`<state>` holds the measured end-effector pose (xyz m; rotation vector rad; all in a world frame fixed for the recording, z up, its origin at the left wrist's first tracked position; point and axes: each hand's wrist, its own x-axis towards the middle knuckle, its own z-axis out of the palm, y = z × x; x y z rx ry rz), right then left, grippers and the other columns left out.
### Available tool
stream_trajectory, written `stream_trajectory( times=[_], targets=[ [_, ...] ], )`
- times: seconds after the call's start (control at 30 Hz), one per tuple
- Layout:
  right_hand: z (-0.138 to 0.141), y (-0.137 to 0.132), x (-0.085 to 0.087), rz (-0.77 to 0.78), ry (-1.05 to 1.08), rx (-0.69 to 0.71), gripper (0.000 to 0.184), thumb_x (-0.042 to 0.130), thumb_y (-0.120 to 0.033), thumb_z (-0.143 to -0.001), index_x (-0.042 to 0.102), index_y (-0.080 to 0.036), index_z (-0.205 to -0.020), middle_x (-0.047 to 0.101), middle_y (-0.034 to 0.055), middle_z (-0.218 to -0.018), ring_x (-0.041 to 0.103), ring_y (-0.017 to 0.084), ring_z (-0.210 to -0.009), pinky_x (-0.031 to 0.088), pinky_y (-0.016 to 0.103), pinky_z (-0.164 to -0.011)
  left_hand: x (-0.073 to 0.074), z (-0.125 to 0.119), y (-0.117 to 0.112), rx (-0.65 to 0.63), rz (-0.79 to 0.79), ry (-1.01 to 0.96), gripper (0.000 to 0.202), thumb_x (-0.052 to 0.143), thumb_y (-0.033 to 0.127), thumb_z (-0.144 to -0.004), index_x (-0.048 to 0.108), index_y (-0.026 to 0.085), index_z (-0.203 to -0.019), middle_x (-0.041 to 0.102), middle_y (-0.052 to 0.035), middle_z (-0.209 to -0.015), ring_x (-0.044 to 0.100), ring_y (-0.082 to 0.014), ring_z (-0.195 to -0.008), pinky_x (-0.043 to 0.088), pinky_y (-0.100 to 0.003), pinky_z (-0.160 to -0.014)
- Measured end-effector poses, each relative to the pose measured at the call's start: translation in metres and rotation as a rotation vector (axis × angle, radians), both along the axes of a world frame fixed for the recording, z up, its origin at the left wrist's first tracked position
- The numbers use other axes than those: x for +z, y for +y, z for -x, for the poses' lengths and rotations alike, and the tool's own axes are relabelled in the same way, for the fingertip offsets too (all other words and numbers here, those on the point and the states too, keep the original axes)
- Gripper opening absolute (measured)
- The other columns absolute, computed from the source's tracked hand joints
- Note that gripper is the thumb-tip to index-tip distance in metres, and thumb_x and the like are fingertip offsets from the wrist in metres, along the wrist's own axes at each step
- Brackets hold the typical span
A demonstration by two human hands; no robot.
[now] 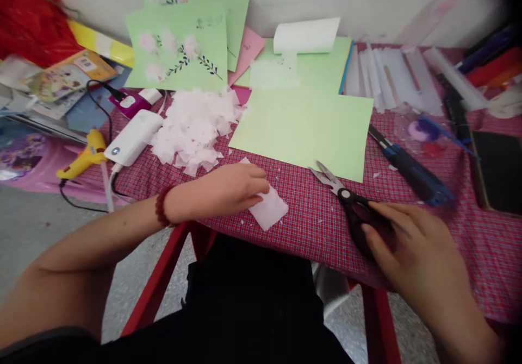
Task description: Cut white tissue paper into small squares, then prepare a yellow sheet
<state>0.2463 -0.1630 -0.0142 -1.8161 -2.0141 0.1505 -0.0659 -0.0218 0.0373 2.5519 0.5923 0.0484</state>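
My left hand, with a red bead bracelet at the wrist, is closed at the upper left edge of a small piece of thin white paper. Its curled fingertips meet the paper and hide part of it. At the right, my right hand grips the black handles of a pair of scissors. The blades are slightly parted and point away from me, their tips overlapping the front edge of a light green sheet. A heap of white paper pieces lies beyond my left hand.
A yellow glue gun and a white power bank lie at the left. Green cards with paper flowers lean on the wall. A blue-black utility knife, clear plastic strips and a dark phone-like slab lie right.
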Motion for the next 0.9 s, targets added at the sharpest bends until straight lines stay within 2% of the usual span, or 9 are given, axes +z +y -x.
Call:
stream_trajectory(
  times=[0.1, 0.17, 0.3, 0.43, 0.63, 0.7, 0.77, 0.83, 0.9],
  targets=[
    [0.029, 0.007, 0.01, -0.029, 0.193, 0.058, 0.013, 0.056, -0.026, -0.091, 0.063, -0.022, -0.101, 0.065, 0.0092, -0.093, 0.062, 0.028, -0.09, 0.047, 0.044, -0.083, -0.004, 0.018, -0.016, 0.041, -0.061, -0.001, 0.022, 0.045, 0.018, -0.095, 0.066, 0.014, -0.09, 0.066, -0.0098, -0.094, 0.06, -0.0192, -0.09, 0.047, -0.032, -0.085],
    [0.054, 0.016, 0.013, 0.061, 0.244, 0.153, 0.011, 0.056, -0.029, -0.091, 0.063, -0.021, -0.094, 0.064, 0.0074, -0.087, 0.062, 0.026, -0.085, 0.047, 0.041, -0.078, -0.005, 0.027, -0.022, 0.079, -0.085, -0.01, 0.024, 0.044, 0.021, -0.097, 0.066, 0.013, -0.094, 0.067, -0.0103, -0.096, 0.061, -0.0186, -0.09, 0.048, -0.032, -0.085],
    [0.096, 0.041, 0.007, 0.183, 0.097, 0.225, 0.024, 0.062, -0.042, -0.086, 0.063, -0.018, -0.086, 0.064, 0.0089, -0.084, 0.06, 0.027, -0.081, 0.043, 0.042, -0.077, -0.016, 0.036, -0.033, -0.001, -0.086, -0.017, 0.024, 0.044, 0.021, -0.097, 0.065, 0.015, -0.106, 0.068, -0.0097, -0.105, 0.061, -0.0202, -0.1, 0.047, -0.034, -0.092],
    [0.117, 0.055, 0.002, 0.161, -0.03, 0.278, 0.014, 0.06, -0.029, -0.087, 0.063, -0.018, -0.08, 0.063, 0.0086, -0.082, 0.058, 0.026, -0.079, 0.04, 0.039, -0.074, -0.027, 0.043, -0.04, -0.042, -0.077, -0.01, 0.025, 0.046, 0.017, -0.095, 0.065, 0.016, -0.112, 0.068, -0.0103, -0.11, 0.059, -0.0229, -0.109, 0.045, -0.038, -0.098],
    [0.116, 0.071, 0.035, 0.048, 0.174, 0.331, 0.011, 0.051, -0.014, -0.089, 0.059, -0.02, -0.084, 0.064, 0.0046, -0.082, 0.06, 0.021, -0.078, 0.045, 0.034, -0.074, 0.0, 0.034, -0.01, 0.163, -0.066, -0.29, 0.044, 0.057, 0.017, -0.087, 0.054, 0.019, -0.131, 0.058, -0.0128, -0.13, 0.052, -0.0251, -0.122, 0.041, -0.041, -0.104],
    [0.112, 0.078, 0.051, 0.048, 0.217, 0.346, 0.011, 0.051, -0.014, -0.089, 0.058, -0.021, -0.085, 0.064, 0.0027, -0.08, 0.061, 0.018, -0.073, 0.046, 0.031, -0.07, 0.014, 0.022, 0.012, 0.115, -0.041, -0.388, 0.053, 0.068, 0.019, -0.077, 0.057, 0.02, -0.128, 0.053, -0.013, -0.137, 0.045, -0.029, -0.129, 0.036, -0.044, -0.107],
    [0.108, 0.085, 0.065, 0.032, 0.254, 0.352, 0.01, 0.053, -0.014, -0.089, 0.059, -0.021, -0.083, 0.064, 0.0016, -0.077, 0.06, 0.016, -0.068, 0.045, 0.029, -0.066, 0.023, 0.009, 0.035, -0.013, 0.06, -0.373, 0.043, 0.074, 0.017, -0.067, 0.066, 0.017, -0.109, 0.06, -0.0128, -0.126, 0.051, -0.0301, -0.122, 0.04, -0.041, -0.102],
    [0.102, 0.092, 0.074, 0.011, 0.336, 0.308, 0.011, 0.055, -0.017, -0.089, 0.058, -0.021, -0.079, 0.061, 0.0007, -0.074, 0.057, 0.014, -0.063, 0.044, 0.027, -0.06, 0.028, -0.001, 0.053, -0.126, 0.242, -0.255, 0.016, 0.07, 0.015, -0.066, 0.068, 0.015, -0.082, 0.068, -0.0073, -0.094, 0.062, -0.0225, -0.092, 0.047, -0.031, -0.083],
    [0.095, 0.1, 0.077, 0.033, 0.515, 0.222, 0.01, 0.055, -0.024, -0.09, 0.057, -0.022, -0.08, 0.056, -0.0013, -0.07, 0.053, 0.013, -0.057, 0.042, 0.025, -0.053, 0.027, -0.005, 0.064, -0.092, 0.463, -0.169, 0.002, 0.061, 0.016, -0.071, 0.061, 0.015, -0.069, 0.062, -0.0007, -0.069, 0.058, -0.0138, -0.064, 0.045, -0.024, -0.062]
  ],
)
